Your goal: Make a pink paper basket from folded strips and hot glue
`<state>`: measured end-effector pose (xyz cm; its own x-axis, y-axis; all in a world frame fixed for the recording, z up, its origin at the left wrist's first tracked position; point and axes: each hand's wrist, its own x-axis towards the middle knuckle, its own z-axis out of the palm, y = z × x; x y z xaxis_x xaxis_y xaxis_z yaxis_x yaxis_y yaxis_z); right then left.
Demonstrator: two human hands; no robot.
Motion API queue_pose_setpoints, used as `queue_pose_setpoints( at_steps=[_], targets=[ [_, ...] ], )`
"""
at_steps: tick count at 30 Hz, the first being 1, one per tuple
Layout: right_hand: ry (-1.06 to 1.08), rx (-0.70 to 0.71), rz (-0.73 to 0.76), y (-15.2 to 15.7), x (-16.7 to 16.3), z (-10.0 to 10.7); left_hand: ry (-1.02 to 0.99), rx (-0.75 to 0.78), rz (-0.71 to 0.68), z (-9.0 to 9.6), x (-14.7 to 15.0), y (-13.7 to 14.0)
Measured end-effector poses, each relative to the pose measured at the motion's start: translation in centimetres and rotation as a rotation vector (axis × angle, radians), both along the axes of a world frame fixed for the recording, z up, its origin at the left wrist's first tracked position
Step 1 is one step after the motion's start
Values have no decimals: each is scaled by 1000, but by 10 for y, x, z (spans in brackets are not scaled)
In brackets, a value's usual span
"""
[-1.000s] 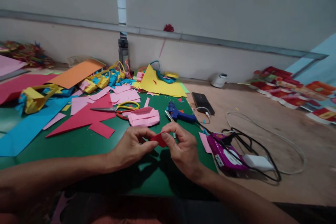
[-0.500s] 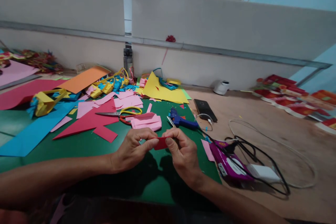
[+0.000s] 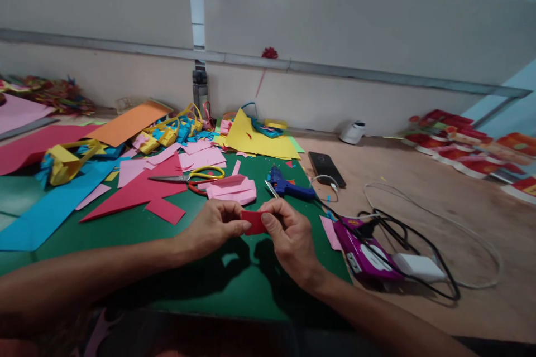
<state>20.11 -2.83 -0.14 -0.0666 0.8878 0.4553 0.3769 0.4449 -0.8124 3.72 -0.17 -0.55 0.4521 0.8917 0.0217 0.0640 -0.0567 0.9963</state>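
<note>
A small piece of red paper (image 3: 253, 223) is pinched between both hands above the green mat (image 3: 201, 290). My left hand (image 3: 215, 228) grips its left end with thumb and fingers. At its right end, my right hand (image 3: 290, 237) does the same; the fingertips partly hide the paper. Just beyond the hands lie a folded pink paper piece (image 3: 234, 189) and a blue hot glue gun (image 3: 288, 185) with its tip to the left. Scissors (image 3: 196, 176) with yellow and red handles rest on red and pink paper left of these.
A red paper rectangle (image 3: 166, 210), a blue sheet (image 3: 62, 206) and a yellow sheet (image 3: 262, 139) lie around. Small yellow-and-blue paper baskets (image 3: 69, 162) stand left. On the right are a phone (image 3: 326, 169), a purple power strip (image 3: 364, 251) and looped cables (image 3: 422, 240).
The red paper has turned slightly, so more of its face shows between my fingers. My hands have parted a little. The whole view has shifted slightly.
</note>
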Motion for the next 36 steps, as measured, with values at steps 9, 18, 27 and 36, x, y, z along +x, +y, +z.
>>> queue_pose_setpoints(
  at_steps=[9, 18, 27, 36],
  targets=[
    [-363, 199, 155, 7, 3, 6, 460, 745, -88, 4, -9, -1],
    [-612, 487, 184, 1, 1, 5, 437, 791, -122, 3, -9, -2],
    [-433, 354, 214, 4, 2, 7, 194, 641, -57, 7, -8, -1],
    [-340, 235, 74, 3, 7, 11, 192, 422, -103, 8, -21, 5]
  ],
)
